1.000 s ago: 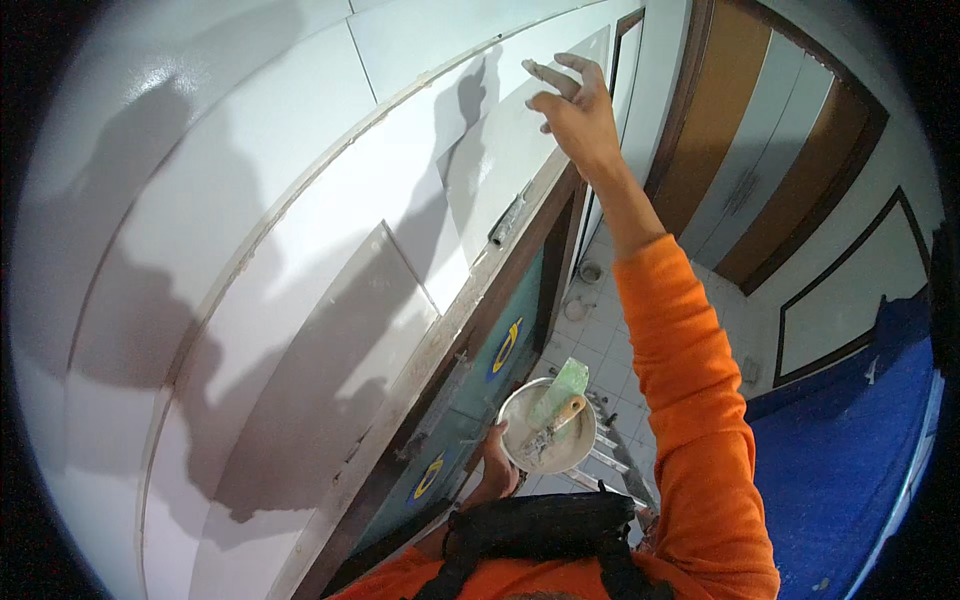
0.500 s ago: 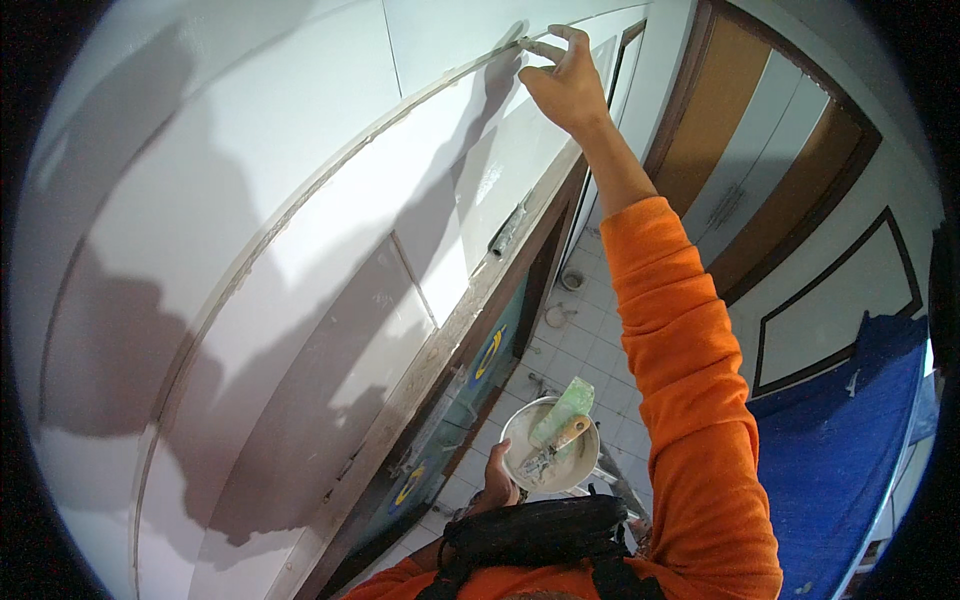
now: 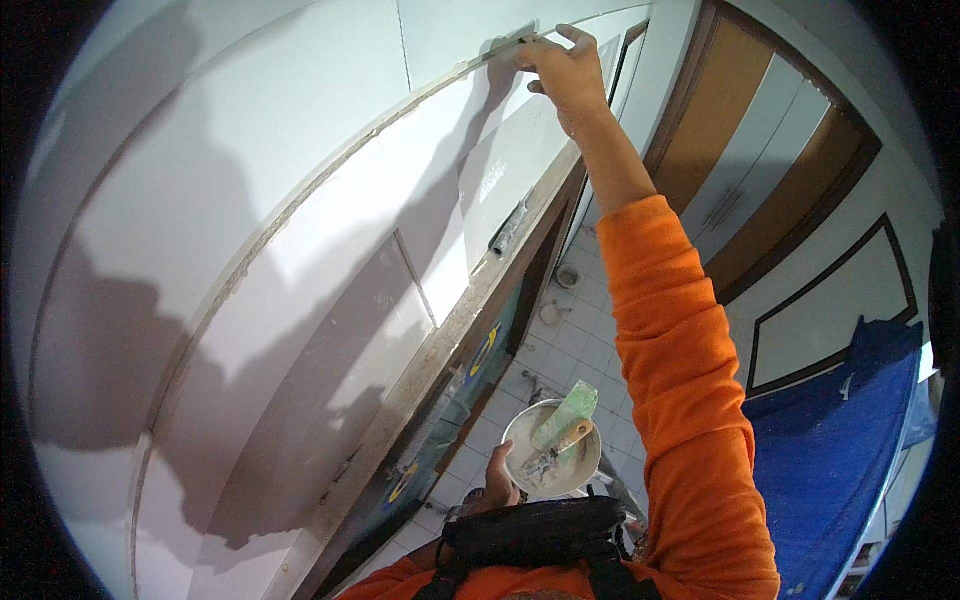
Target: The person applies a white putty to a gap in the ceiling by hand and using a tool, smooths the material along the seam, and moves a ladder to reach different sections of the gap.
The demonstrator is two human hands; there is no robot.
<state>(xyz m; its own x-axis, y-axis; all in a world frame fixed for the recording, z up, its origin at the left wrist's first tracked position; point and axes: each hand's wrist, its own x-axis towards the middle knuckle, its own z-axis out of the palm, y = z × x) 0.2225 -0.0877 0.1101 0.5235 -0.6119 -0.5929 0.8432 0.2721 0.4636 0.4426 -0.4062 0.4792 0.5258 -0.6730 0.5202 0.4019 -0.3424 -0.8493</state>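
Observation:
My right hand (image 3: 568,80) is stretched up at arm's length, fingertips on the thin moulding (image 3: 375,128) that runs across the white panelled wall (image 3: 340,210). Its fingers are bent but apart, and I see no tool in them. Low in front of me, my left hand (image 3: 501,478) grips the rim of a round white bucket (image 3: 510,436) from its left side. Pale paste coats the bucket's inside. A translucent green spreader (image 3: 568,412) and a putty knife with a wooden handle (image 3: 574,434) stand in it.
A roller-like dark cylinder (image 3: 508,232) lies on the ledge above a doorway. Far below is a tiled floor (image 3: 577,322) with small round containers (image 3: 568,275). A blue sheet (image 3: 830,440) hangs at right, near a brown-framed wardrobe (image 3: 770,150). A black strap bag (image 3: 540,528) crosses my chest.
My right hand's fingers have bent further and turned against the moulding, and the thumb has dropped lower. The left hand still holds the bucket in nearly the same place.

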